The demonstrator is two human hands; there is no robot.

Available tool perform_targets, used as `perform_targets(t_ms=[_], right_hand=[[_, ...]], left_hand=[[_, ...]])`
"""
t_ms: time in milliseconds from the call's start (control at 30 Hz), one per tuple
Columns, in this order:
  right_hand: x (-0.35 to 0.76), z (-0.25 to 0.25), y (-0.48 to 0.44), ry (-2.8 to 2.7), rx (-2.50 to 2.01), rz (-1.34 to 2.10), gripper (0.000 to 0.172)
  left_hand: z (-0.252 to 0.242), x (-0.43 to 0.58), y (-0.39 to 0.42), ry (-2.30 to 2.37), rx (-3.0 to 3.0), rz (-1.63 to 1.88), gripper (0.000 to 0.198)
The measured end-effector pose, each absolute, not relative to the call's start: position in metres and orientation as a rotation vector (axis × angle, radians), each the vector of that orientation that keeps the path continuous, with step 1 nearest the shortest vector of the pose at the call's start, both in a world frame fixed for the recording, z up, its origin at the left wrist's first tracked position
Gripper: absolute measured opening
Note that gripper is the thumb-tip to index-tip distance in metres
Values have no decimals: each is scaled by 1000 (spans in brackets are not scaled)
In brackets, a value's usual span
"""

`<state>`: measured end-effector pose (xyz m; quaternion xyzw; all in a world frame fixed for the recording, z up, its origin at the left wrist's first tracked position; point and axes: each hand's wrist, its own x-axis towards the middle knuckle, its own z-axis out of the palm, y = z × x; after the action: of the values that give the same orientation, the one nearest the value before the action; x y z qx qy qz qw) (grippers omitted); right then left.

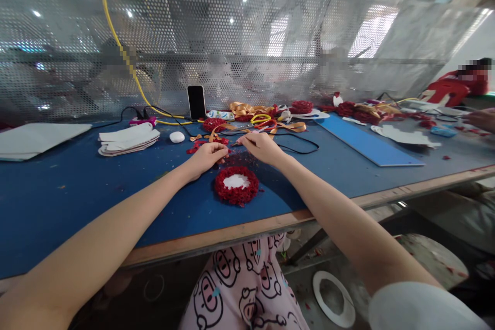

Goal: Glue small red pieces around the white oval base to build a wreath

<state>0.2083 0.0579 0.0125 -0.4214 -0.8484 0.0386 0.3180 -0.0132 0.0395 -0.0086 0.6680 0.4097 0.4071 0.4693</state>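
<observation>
My left hand (209, 159) is closed in a pinch above the blue table; what its fingertips hold is too small to make out. Just across from it, my right hand (263, 147) is also pinched, and something small and thin seems to stick out from its fingertips toward the left hand. A round dark-red fluffy wreath (222, 193) with a white middle lies on the table below both hands, touched by neither. Red scraps (192, 150) are scattered beside and behind my left fingers.
Behind the hands stand a phone (197, 102), orange ribbon (243, 109), scissors with yellow and red handles (265, 122) and a black cable (309, 151). White sheets (129, 139) and a white egg-shaped thing (177, 137) lie left, a blue board (367, 140) right. Another person's hand (481, 117) shows far right.
</observation>
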Motion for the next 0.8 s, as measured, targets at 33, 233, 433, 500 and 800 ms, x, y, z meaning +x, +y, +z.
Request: perform_targets(t_ms=[33,233,433,500,800], right_hand=[[208,12,58,-2231,-1111,104,42],[208,12,59,-2229,-1101,128,42],[208,12,59,-2244,-1108,96,42],[208,12,59,-2249,-1109,92,41],[207,14,56,-2251,-1115,104,41]], left_hand=[[-9,-13,39,1003,1638,995,32],[-7,-14,37,944,1690,999,35],[-8,-15,40,898,1676,1028,35],[-9,-16,40,885,1673,1031,32],[-10,-15,41,862,1630,1007,23]])
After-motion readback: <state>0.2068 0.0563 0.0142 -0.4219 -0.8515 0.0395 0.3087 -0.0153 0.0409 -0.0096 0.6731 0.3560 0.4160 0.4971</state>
